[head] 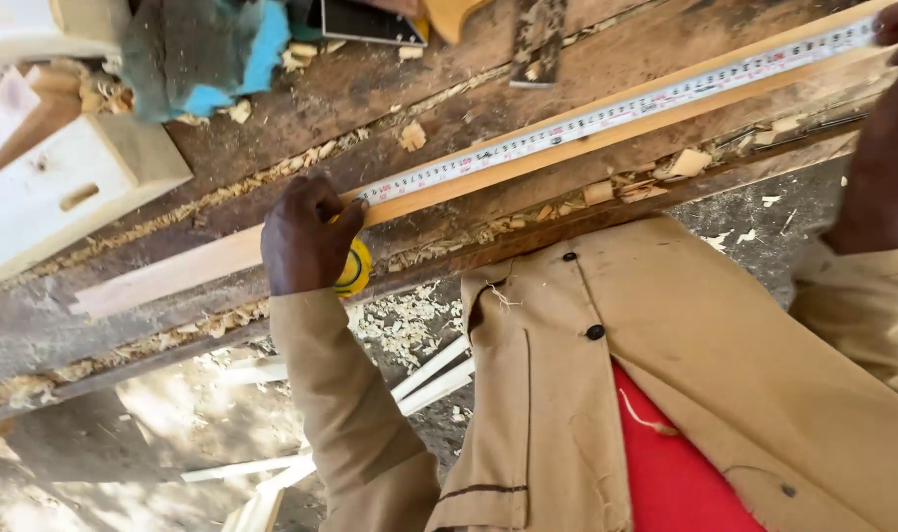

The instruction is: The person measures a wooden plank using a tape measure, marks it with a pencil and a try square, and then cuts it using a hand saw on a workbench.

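Two hands worked along one long wooden strip (272, 246) that lay slantwise on the rough, shaving-strewn table (390, 89). The left hand (306, 236) was curled shut around a yellow tape measure case (354, 270), fingers wrapped over it and pressing it against the near edge of the strip. From that case the tape blade (607, 113) ran out flat along the top of the strip, up toward the far right corner. There the right hand (888, 138) reached to the blade's far end (only the wrist and a bit of the fingers showed at the frame edge, so I could not tell whether they pinched the blade or merely rested on it). Wood shavings (222, 197) filled the grooves between the table boards. A pale wooden box (65, 187) sat at the left end of the table, with a blue-and-grey cloth (198, 49) just behind it. Thin white slats (419, 379) lay on the ground below, beside the person's tan coat (607, 394).
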